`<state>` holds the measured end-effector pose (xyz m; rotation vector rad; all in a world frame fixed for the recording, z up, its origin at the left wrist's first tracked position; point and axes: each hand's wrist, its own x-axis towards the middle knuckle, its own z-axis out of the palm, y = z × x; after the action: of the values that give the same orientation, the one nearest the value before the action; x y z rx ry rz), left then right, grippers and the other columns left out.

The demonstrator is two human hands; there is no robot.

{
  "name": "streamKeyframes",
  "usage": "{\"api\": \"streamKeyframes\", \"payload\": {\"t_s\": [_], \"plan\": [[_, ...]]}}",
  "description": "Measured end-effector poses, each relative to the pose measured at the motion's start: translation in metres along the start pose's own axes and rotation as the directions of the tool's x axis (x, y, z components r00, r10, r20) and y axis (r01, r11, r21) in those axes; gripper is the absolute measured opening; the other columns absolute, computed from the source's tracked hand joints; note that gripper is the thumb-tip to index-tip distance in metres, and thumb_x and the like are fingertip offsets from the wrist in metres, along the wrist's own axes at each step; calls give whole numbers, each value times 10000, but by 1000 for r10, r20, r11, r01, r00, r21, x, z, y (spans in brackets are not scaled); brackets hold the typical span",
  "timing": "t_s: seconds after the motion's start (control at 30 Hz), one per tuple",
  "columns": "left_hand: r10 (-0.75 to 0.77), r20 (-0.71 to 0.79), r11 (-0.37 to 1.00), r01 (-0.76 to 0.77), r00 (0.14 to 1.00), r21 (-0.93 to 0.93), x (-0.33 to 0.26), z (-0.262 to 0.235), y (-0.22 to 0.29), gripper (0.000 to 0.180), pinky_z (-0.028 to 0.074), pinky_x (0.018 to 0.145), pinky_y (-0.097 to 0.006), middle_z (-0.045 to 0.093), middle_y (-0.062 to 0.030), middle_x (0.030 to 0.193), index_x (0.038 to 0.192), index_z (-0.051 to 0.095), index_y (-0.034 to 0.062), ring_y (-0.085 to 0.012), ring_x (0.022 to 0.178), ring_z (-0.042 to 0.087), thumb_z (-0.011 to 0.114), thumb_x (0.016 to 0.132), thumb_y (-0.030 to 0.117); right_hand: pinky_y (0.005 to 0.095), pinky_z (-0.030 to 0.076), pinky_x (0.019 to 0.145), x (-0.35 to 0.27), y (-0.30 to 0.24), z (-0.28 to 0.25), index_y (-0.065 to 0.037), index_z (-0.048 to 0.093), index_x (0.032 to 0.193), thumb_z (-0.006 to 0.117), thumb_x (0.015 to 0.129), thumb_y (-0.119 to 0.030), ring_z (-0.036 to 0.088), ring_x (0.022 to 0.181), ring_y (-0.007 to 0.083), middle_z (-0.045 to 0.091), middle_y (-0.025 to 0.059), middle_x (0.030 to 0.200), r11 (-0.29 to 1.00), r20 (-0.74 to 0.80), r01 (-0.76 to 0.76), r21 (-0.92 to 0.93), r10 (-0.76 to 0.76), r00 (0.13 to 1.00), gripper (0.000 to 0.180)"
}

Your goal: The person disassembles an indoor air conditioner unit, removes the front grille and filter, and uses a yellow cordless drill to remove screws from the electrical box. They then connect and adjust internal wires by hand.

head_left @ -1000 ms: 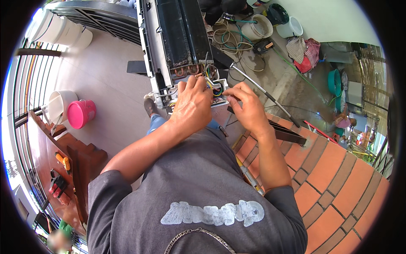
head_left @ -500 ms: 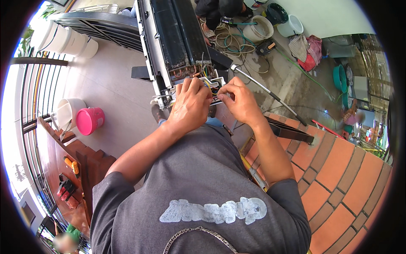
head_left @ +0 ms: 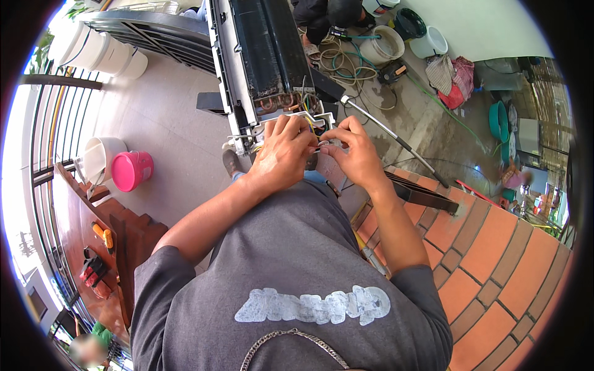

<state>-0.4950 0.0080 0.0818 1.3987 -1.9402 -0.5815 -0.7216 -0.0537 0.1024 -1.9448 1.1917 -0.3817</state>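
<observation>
An opened air conditioner unit (head_left: 266, 55) stretches away from me, with dark fins, bent copper pipes (head_left: 276, 102) and a white plastic housing at its near end. Thin coloured wires run in that housing, beside my fingers. My left hand (head_left: 281, 153) is curled over the near end, its fingertips pinched near the wires; what they grip is hidden. My right hand (head_left: 357, 154) faces it, thumb and forefinger closed on a small pale piece, perhaps a wire end, too small to name. The two sets of fingertips almost meet.
A pink bucket (head_left: 132, 171) stands left by a white bucket (head_left: 102, 154). A pole (head_left: 396, 139) slants at right above brick tiles (head_left: 476, 266). Hoses (head_left: 346, 62) and more buckets lie beyond, near a crouching co-worker (head_left: 328, 15). Tools (head_left: 96, 272) rest on a wooden surface.
My right fingertips have drawn slightly back toward me, and a small pale piece now shows between them. My left hand stays nearly in place. The view has shifted slightly.
</observation>
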Motion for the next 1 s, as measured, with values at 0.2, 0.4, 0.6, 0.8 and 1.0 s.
{"api": "streamKeyframes", "payload": {"t_s": [0.2,0.4,0.6,0.8,1.0], "plan": [[29,62,988,-38,998,151,4,5,7,272,427,1063,-490,634,-103,1204,1098,757,71,-324,1228,580,860,851,117,448,550,944,3,-5,3,-54,829,1065,874,848,-41,651,1074,307,645,71,1096,961,-69,178,-212,-196,978,221],[-16,35,995,12,999,101,5,5,6,312,424,1035,-498,640,-50,1211,1087,772,124,-318,1214,586,926,824,190,452,514,955,12,2,10,-53,729,942,751,847,21,651,1092,316,680,67,1075,909,-82,323,-265,-355,931,123],[-68,10,991,66,998,116,5,6,9,314,427,1042,-500,655,-49,1190,1063,772,122,-319,1215,592,940,806,190,466,497,937,8,10,28,-37,677,950,689,851,43,661,1103,334,675,93,1036,850,-180,404,-338,-480,859,129],[-67,-2,989,67,998,130,6,10,8,327,429,1043,-510,662,-48,1195,1051,769,108,-322,1229,592,947,791,197,473,499,938,6,-2,25,-44,661,936,697,865,31,673,1056,343,677,99,1021,954,-262,283,-98,-299,918,110],[-44,-44,999,45,998,29,8,7,-3,291,447,1036,-487,676,-68,1173,1077,812,96,-318,1197,610,919,819,177,445,564,849,8,-35,8,-6,697,997,735,977,-17,697,954,362,684,126,1001,898,-178,426,-110,-440,880,44]]}}
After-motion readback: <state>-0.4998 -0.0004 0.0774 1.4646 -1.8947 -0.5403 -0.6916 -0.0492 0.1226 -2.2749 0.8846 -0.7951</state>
